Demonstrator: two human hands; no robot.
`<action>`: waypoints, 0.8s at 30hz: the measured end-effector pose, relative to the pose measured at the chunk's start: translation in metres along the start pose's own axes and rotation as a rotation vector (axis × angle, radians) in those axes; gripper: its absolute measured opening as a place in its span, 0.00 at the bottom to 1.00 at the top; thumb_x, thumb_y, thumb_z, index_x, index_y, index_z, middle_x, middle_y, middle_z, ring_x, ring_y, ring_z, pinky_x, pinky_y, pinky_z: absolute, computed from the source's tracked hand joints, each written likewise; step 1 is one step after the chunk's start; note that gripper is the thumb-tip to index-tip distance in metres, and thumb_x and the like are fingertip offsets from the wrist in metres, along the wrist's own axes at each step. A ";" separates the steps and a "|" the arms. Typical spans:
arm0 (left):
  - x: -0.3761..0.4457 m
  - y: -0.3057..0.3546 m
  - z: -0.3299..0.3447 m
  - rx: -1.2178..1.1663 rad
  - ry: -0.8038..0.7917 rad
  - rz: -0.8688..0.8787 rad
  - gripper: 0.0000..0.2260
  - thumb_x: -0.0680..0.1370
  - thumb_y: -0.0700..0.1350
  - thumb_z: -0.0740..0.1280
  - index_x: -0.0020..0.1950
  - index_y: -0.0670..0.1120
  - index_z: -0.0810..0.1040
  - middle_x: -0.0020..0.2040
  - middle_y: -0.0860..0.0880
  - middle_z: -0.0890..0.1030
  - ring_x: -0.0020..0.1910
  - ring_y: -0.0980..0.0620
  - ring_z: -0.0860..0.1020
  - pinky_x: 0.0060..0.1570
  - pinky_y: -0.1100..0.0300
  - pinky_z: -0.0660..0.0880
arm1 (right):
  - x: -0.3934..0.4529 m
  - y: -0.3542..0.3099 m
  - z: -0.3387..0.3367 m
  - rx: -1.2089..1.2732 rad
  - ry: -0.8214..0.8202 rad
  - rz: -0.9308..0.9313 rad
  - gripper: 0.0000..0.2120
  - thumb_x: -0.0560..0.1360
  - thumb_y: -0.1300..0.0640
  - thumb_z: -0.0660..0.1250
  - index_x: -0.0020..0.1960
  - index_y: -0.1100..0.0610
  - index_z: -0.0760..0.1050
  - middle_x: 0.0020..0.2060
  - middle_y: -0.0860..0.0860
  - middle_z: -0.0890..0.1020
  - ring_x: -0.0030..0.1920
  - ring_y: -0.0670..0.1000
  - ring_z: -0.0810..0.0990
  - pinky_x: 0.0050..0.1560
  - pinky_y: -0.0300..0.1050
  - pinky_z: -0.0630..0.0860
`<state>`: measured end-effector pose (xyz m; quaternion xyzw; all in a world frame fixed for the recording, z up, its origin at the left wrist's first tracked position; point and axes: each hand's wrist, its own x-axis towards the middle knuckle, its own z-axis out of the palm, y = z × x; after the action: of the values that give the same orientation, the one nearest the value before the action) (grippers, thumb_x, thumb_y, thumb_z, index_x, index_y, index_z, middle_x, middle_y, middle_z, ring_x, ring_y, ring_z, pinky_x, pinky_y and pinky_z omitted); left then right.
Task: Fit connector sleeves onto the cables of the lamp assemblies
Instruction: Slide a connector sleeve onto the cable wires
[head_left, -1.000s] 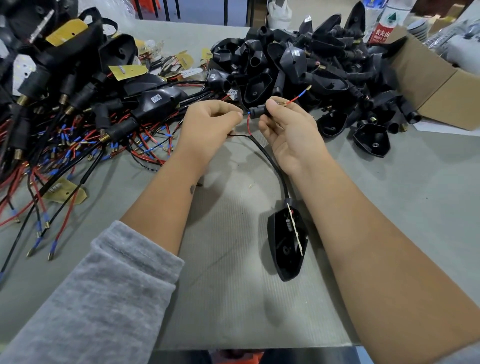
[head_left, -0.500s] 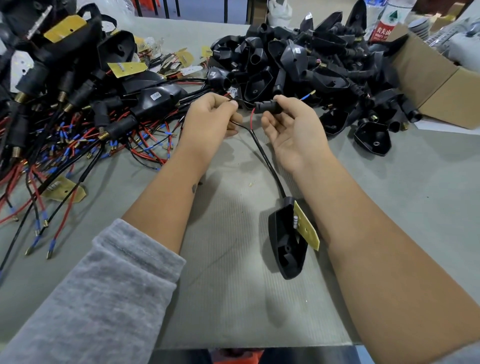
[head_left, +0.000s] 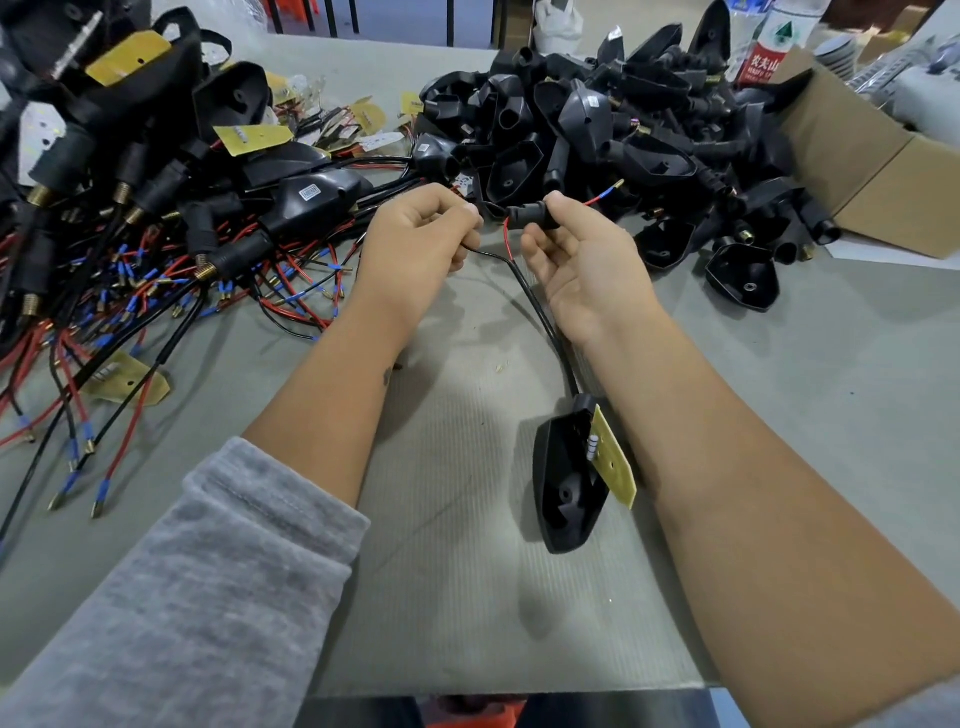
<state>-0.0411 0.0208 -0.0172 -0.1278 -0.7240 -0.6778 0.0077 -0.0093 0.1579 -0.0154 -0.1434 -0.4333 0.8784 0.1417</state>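
My right hand (head_left: 582, 260) pinches the black connector sleeve (head_left: 530, 214) between thumb and fingertips, a red wire (head_left: 602, 195) with a blue-and-brass tip poking out past it. My left hand (head_left: 421, 244) is curled tight around the thin black wire (head_left: 485, 253) just beside the sleeve. The cable (head_left: 545, 327) runs down to the black lamp housing (head_left: 566, 478) lying on the grey table (head_left: 467, 597) between my forearms.

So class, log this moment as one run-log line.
right hand: holds connector sleeve | red wire: through sleeve | left hand: pinches black wire | lamp housing: on table
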 end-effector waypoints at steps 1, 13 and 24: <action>0.001 0.000 0.000 -0.004 0.007 -0.012 0.08 0.78 0.39 0.64 0.39 0.45 0.78 0.35 0.48 0.79 0.33 0.55 0.74 0.36 0.65 0.74 | -0.001 0.000 0.000 -0.013 -0.008 -0.004 0.01 0.78 0.66 0.65 0.47 0.63 0.74 0.39 0.56 0.78 0.33 0.47 0.79 0.36 0.37 0.79; 0.003 -0.006 -0.003 0.017 0.040 0.037 0.05 0.77 0.39 0.69 0.42 0.48 0.81 0.32 0.53 0.78 0.31 0.59 0.75 0.39 0.63 0.76 | -0.001 0.001 0.000 -0.011 -0.025 -0.025 0.04 0.78 0.67 0.65 0.45 0.63 0.75 0.40 0.57 0.78 0.34 0.49 0.80 0.37 0.38 0.80; 0.001 -0.005 0.001 0.042 0.033 0.056 0.05 0.79 0.40 0.67 0.45 0.48 0.80 0.36 0.52 0.82 0.34 0.60 0.78 0.40 0.65 0.77 | -0.006 0.002 0.003 -0.095 -0.098 -0.031 0.03 0.79 0.66 0.64 0.46 0.62 0.74 0.40 0.56 0.78 0.36 0.49 0.80 0.39 0.38 0.80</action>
<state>-0.0430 0.0216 -0.0217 -0.1366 -0.7339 -0.6641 0.0415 -0.0053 0.1523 -0.0150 -0.1001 -0.4830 0.8606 0.1269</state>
